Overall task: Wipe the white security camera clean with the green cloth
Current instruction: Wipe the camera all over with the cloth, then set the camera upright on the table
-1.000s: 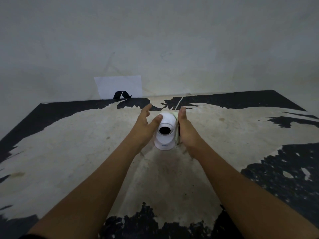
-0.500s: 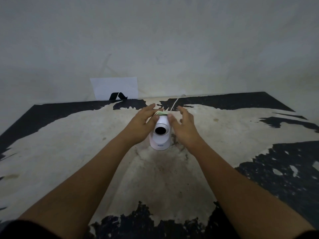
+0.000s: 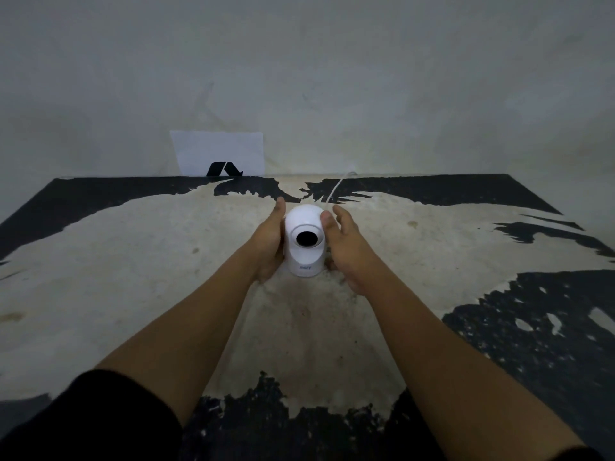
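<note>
While the green cloth seen atop the security camera (image 3: pixel 304 241) has vanished, left hand (image 3: pixel 269 245) and right hand (image 3: pixel 344 248) cup it open-palmed, suggesting rear wiping.

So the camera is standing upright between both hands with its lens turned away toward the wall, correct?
Not quite. The head view shows the white security camera upright on the table between the left hand and right hand, but its dark lens faces back toward the person, not toward the wall.
</note>
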Action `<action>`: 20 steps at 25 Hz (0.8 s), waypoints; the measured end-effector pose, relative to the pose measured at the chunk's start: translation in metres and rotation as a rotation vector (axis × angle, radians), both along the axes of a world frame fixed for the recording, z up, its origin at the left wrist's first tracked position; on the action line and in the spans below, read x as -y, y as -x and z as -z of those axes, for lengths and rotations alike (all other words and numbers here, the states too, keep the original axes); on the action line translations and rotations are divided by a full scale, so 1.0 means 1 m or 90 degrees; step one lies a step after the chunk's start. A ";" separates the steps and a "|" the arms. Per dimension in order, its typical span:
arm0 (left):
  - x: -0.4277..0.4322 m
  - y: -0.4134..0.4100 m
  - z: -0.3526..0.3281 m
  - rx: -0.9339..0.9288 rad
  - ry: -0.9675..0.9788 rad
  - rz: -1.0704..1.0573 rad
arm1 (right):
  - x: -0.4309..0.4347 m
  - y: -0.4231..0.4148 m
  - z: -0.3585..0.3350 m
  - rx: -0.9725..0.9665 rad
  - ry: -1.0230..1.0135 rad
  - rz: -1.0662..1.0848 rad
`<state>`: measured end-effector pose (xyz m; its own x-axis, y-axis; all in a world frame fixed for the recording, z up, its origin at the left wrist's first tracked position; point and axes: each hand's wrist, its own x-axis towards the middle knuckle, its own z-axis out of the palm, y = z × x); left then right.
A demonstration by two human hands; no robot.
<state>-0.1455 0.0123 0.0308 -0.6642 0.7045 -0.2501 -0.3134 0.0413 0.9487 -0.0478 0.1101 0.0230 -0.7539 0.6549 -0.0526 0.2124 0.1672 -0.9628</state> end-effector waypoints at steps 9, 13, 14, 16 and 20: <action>0.044 -0.037 0.013 -0.404 0.122 -0.082 | 0.005 0.004 0.006 -0.018 0.037 0.018; 0.067 -0.047 0.012 -0.246 0.054 -0.149 | 0.007 -0.003 -0.004 -0.013 -0.030 0.053; 0.072 -0.053 0.009 -0.158 0.016 -0.140 | 0.010 -0.009 -0.010 -0.023 -0.092 0.084; 0.080 -0.062 0.002 -0.052 -0.027 -0.118 | 0.023 -0.029 -0.023 -0.097 -0.201 0.119; 0.089 -0.083 -0.009 -0.034 -0.102 -0.072 | 0.062 -0.078 -0.030 -0.177 -0.286 -0.075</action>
<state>-0.0625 -0.0767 0.0394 -0.7509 0.6523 -0.1038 -0.2567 -0.1435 0.9558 0.0297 0.0481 0.0531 -0.7688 0.4771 0.4259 -0.0858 0.5831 -0.8079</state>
